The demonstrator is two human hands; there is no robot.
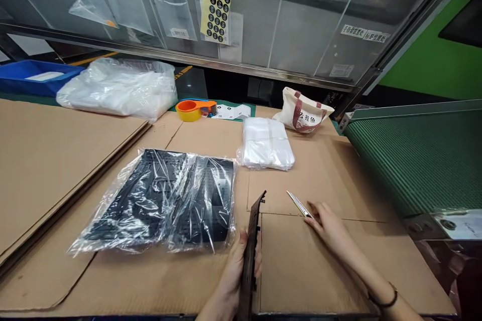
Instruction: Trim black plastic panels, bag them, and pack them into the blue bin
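Note:
My left hand point(237, 266) is closed around a thin black plastic panel point(251, 241), held on edge with small tabs along its right side. To the right, the fingers of my right hand point(324, 221) pinch the rear end of a utility knife point(298, 204), whose tip points away and to the left, low over the cardboard. Left of the panel lie black plastic parts in clear bags point(161, 200), side by side and glossy with reflections. Beyond the knife sits a stack of clear plastic bags point(266, 144).
Cardboard point(301, 271) covers the tabletop, with stacked sheets point(56, 160) at left. Along the back are a blue bin point(33, 77), a large bag of plastic point(120, 88), a tape dispenser point(194, 109) and a canvas pouch point(303, 110). A green conveyor belt point(422, 155) runs at right.

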